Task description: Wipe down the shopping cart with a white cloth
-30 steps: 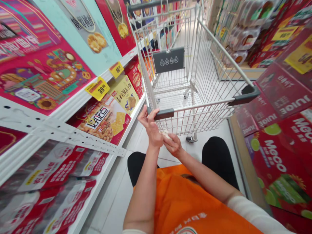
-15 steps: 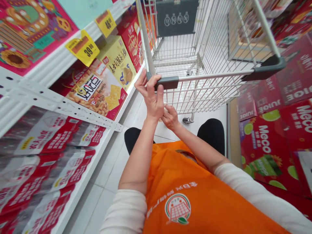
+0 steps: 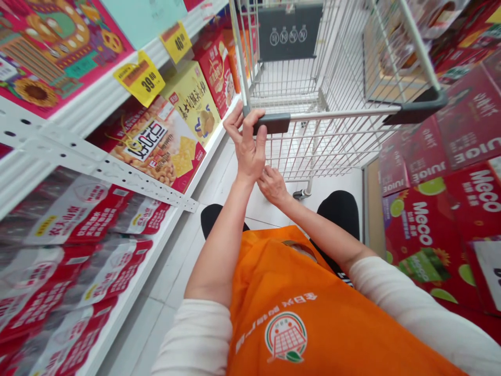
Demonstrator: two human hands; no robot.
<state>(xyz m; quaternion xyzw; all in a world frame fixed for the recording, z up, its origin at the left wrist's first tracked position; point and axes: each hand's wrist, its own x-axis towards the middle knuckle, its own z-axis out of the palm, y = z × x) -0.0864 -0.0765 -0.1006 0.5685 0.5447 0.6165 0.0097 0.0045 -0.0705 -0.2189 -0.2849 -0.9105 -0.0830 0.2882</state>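
A metal shopping cart [image 3: 344, 113] stands in front of me, its basket wires running forward. My left hand [image 3: 250, 149] is at the left end of its handle, fingers over the dark grey corner grip [image 3: 273, 124] and thumb along the near side. Just below, close against the heel of that hand, my right hand [image 3: 273, 185] is held with its fingers curled in. Whatever those fingers may hold is hidden. An orange apron [image 3: 313, 313] covers my front.
To my left, a white shelf [image 3: 156, 193] carries snack boxes [image 3: 156, 141], yellow price tags [image 3: 146, 81] and wrapped bottle packs [image 3: 78, 209]. On the right are stacked red drink cartons [image 3: 430, 224]. White floor tiles [image 3: 164, 271] run between them.
The cart's handle has shifted slightly away and turned a little, with my left hand staying on its grip. My right hand has moved slightly left, closer under the left hand.
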